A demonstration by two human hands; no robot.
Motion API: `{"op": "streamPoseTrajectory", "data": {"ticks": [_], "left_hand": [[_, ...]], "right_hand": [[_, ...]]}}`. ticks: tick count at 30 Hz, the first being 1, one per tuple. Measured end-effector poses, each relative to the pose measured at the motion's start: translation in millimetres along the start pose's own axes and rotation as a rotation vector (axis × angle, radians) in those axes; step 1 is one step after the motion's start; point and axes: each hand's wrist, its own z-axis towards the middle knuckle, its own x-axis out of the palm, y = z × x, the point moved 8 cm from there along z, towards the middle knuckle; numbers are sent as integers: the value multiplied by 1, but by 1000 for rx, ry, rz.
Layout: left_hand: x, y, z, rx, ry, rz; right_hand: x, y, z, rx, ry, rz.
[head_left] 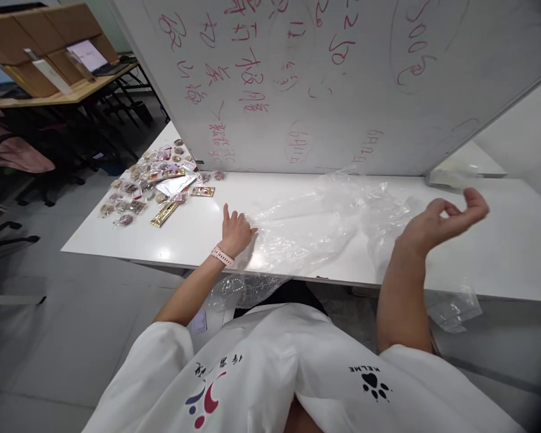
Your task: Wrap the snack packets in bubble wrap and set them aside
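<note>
A large clear plastic bag (306,225) lies crumpled across the white table, and part of it hangs over the front edge. At its left end my left hand (237,233), with a pink band on the wrist, rests with the index finger stretched out and the thumb apart, next to the film or touching it. My right hand (446,221) is raised over the right side of the table. Its fingers are bent but apart, with nothing visible in them. Below the right forearm is a small clear bag (456,310) beyond the table's front edge.
Many small wrapped snacks (137,186), gold sachets (165,213) and a silver packet (175,182) lie on the left of the white table (117,240). A whiteboard (342,108) stands behind. Clear packaging (455,174) lies at back right. Cardboard boxes (49,36) stand on another desk.
</note>
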Motion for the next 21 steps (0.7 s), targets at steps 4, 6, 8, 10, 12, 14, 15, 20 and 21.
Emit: {"op": "streamPoseTrajectory", "data": {"ticks": [4,6,8,10,12,14,15,20,21], "left_hand": [[-1,-46,23,136,-2,-179],[14,-62,33,212,84,-224],[33,-54,40,198,178,-202],[47,-28,42,126,217,-169],[53,2,42,67,215,-153],[54,23,41,29,208,-153],[52,28,43,21,204,-158],[32,34,69,-76,71,-236],[26,42,75,-142,7,-253]], "right_hand": [[56,30,-13,-103,159,-222],[84,40,-21,-163,243,-335],[103,40,-33,-205,328,-479],[103,23,-47,-153,388,-631],[83,-7,-62,5,416,-755],[52,-35,-77,181,392,-858],[35,-41,-82,242,348,-905],[12,6,-67,87,38,-765],[27,20,-58,3,60,-665]]}}
